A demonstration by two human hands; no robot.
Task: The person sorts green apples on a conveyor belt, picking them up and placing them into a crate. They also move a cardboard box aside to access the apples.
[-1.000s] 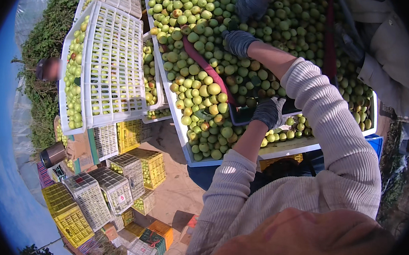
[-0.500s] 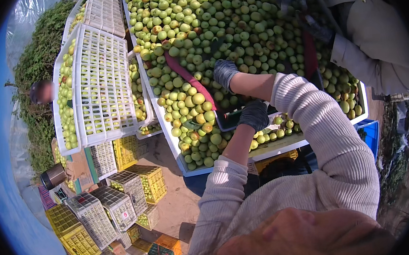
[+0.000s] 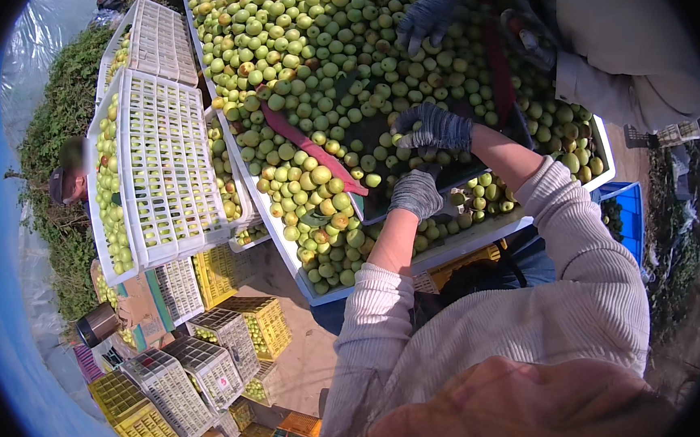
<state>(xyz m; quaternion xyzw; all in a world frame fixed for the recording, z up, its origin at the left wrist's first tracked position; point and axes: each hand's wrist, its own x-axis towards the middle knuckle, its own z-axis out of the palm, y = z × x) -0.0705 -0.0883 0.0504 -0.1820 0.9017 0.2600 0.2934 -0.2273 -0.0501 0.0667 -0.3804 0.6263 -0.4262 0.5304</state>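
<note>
A wide white-rimmed tray (image 3: 281,254) is heaped with round green fruits (image 3: 291,68), some blushed yellow or brown. Within it lies a dark, shallow inner tray (image 3: 474,163) with red strips (image 3: 304,144) at its sides. My right hand (image 3: 437,127), in a grey striped glove, is over this inner tray, fingers curled around a small yellow-green fruit (image 3: 397,140). Just nearer to me, my left hand (image 3: 417,193), gloved alike, is closed at the inner tray's near edge; its fingertips are partly hidden. A co-worker's gloved hand (image 3: 429,20) reaches over the fruits at the far side.
White crates (image 3: 171,158) full of fruit are stacked left of the tray. More white and yellow crates (image 3: 262,326) stand on the ground at lower left. A blue crate (image 3: 628,219) is at the right. Another person (image 3: 71,177) is beyond the stacked crates.
My right hand has shifted right and its fingers now point left. My left hand has moved slightly left and up. The co-worker's hand has reached left over the fruits. The view has shifted slightly.
</note>
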